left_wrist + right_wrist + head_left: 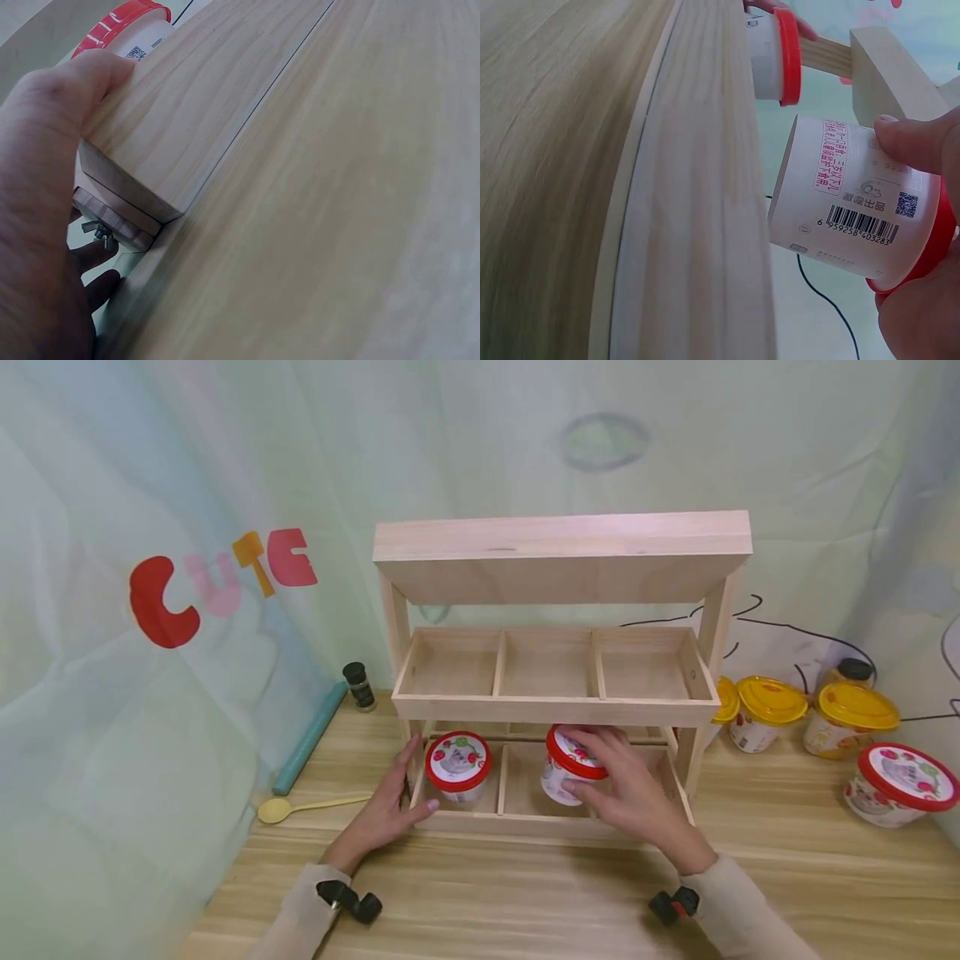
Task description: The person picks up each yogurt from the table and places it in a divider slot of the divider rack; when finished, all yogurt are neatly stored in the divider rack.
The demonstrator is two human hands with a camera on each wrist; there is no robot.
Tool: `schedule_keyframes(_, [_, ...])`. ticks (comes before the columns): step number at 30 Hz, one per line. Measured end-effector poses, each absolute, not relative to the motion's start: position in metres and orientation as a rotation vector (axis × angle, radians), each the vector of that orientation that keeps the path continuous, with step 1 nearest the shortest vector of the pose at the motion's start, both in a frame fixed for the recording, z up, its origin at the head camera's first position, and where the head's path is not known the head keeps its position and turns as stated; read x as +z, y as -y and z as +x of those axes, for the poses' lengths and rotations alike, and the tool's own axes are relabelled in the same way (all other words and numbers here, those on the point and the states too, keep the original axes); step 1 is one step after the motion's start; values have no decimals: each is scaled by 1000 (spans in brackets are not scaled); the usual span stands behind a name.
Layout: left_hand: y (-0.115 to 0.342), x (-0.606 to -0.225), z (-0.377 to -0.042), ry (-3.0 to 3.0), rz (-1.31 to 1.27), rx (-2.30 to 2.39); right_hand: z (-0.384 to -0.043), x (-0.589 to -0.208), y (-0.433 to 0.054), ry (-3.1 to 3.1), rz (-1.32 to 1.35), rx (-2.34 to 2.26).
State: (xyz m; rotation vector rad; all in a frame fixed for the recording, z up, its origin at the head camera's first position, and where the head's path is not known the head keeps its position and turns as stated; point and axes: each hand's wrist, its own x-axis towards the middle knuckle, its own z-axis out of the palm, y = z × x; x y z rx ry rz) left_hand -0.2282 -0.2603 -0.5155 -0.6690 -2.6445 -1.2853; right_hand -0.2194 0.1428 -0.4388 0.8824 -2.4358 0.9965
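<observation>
Fingers (602,747) & thumb of R hand (637,793) pinch red-lidded tub (557,783), tilted at mid bay of lower tray (465,823), nr front edge; L hand (384,808), thumb parted from fingers, grips front-L corner. Tub best levelled, kept clear of divider (502,783), then set down gently.

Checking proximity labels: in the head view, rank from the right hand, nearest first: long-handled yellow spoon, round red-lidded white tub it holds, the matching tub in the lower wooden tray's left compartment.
From the right hand:
1. Held red-lidded tub: in its grip.
2. Matching tub: left, in the lower wooden tray.
3. Yellow spoon: farther left, on the table.
</observation>
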Motion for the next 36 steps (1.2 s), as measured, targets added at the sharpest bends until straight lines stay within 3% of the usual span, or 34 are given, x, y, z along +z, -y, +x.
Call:
schedule_keyframes(20, [257, -517, -229, 2671, -646, -1297, -244, -482, -113, 2391, 1016, 882])
schedule_keyframes(36, [261, -519, -231, 2637, -668, -1272, -221, -463, -135, 2461, 926, 1035])
